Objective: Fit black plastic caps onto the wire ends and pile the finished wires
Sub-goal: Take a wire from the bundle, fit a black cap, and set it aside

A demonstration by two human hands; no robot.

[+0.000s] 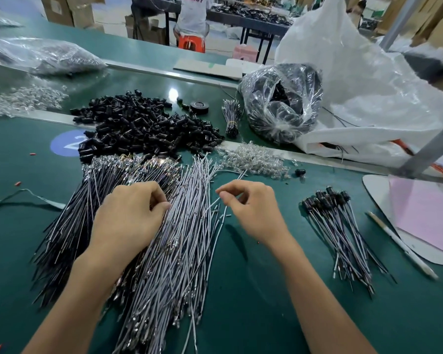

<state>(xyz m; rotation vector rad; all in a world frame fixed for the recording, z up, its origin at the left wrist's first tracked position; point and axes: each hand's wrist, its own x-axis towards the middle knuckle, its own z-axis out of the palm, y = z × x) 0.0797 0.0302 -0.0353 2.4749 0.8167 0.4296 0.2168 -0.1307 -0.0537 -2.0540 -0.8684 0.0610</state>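
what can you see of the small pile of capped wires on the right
The pile of capped wires is a small loose sheaf of thin black and whitish wires lying on the green table. Shiny black plastic caps cluster at its far end; the near ends splay out uncapped. It lies right of the right hand, apart from it, with a white pen beside it. No hand touches it.

a factory floor: green assembly benches [253, 290], stacked cartons [69, 8].
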